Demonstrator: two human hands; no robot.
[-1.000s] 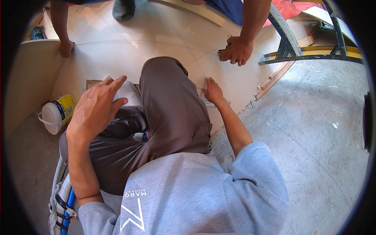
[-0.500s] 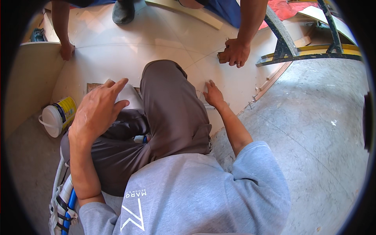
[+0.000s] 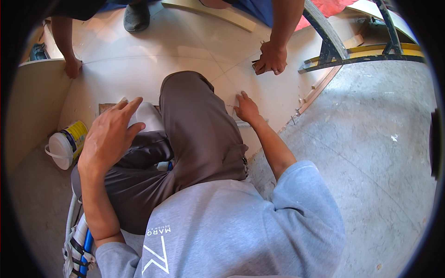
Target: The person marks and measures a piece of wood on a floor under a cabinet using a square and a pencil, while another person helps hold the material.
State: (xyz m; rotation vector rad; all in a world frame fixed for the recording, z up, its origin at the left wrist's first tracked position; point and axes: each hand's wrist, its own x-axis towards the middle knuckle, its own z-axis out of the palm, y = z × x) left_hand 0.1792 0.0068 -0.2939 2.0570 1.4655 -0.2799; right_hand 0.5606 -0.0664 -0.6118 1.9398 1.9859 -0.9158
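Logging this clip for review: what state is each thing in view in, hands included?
Left hand: open, fingers spread, raised above the knee.
Right hand: flat, pressing the pale floor tile.
White plastic tub with yellow label: lying on its side, lid on.
Co-worker's hand: closed around a small dark object.

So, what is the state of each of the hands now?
Left hand: open, fingers spread, holding nothing.
Right hand: open, flat on the pale floor tile.
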